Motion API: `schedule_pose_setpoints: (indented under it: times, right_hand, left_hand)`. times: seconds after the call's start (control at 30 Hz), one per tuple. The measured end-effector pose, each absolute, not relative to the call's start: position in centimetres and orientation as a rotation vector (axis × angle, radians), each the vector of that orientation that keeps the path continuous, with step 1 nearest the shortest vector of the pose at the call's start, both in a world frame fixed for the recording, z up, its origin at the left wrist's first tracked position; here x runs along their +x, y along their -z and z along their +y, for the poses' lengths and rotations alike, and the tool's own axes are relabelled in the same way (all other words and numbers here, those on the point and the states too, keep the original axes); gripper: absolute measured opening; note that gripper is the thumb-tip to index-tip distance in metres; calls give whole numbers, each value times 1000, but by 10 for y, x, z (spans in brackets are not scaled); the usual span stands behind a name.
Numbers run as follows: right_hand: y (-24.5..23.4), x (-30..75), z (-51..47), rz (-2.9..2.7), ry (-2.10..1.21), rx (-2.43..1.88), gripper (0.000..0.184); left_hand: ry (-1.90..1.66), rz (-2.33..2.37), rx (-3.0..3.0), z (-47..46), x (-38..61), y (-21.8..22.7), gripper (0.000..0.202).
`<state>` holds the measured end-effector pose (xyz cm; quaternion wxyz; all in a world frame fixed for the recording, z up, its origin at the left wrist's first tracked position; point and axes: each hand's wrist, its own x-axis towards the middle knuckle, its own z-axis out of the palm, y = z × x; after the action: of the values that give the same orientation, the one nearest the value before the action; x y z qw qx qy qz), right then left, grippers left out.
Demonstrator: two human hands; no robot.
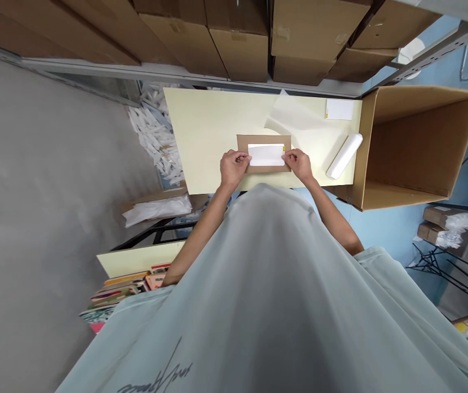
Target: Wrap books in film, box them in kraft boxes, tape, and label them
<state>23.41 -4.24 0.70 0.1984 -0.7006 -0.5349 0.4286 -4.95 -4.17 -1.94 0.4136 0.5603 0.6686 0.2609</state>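
Note:
A white rectangular sheet [267, 155] with a small yellow tab at its right end lies on a flat brown cardboard piece [263, 140] on the pale yellow table [209, 131]. My left hand [232, 166] pinches the sheet's left end with curled fingers. My right hand [298, 163] pinches the right end near the yellow tab. Both hands rest at the near edge of the cardboard.
A white roll [344, 156] lies to the right, a thin translucent sheet [299, 117] behind the cardboard, and a small white card [339, 109] at the far right. A big open cardboard box [414, 144] stands at the table's right end. Stacked boxes [238, 38] fill the shelf behind.

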Motion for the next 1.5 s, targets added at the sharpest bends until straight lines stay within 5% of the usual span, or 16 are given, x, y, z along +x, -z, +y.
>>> schedule_pose_setpoints:
  times: [0.27, 0.63, 0.8, 1.0, 1.3, 1.5]
  right_hand:
    - [-19, 228, -38, -1577, -1153, -2060, 20]
    - [-21, 231, -48, -1683, -946, -2077, 20]
    - [-32, 218, -66, -2096, -830, -1897, 45]
    - [-34, 195, -74, -2469, -998, -1663, 71]
    - [-16, 195, -58, -2323, -900, -1900, 77]
    - [-13, 183, -53, -2408, -922, -1800, 69]
  left_hand:
    - [-619, 1741, 1517, -46, -39, 13, 7]
    - [-548, 1810, 1404, -46, -38, 16, 33]
    - [-576, 1770, 1563, -55, -34, 2, 31]
    - [-316, 1216, 1934, -72, -18, -8, 75]
    - [-301, 1429, 1877, -61, -18, 13, 93]
    - [-288, 1276, 1957, -56, -8, 12, 85]
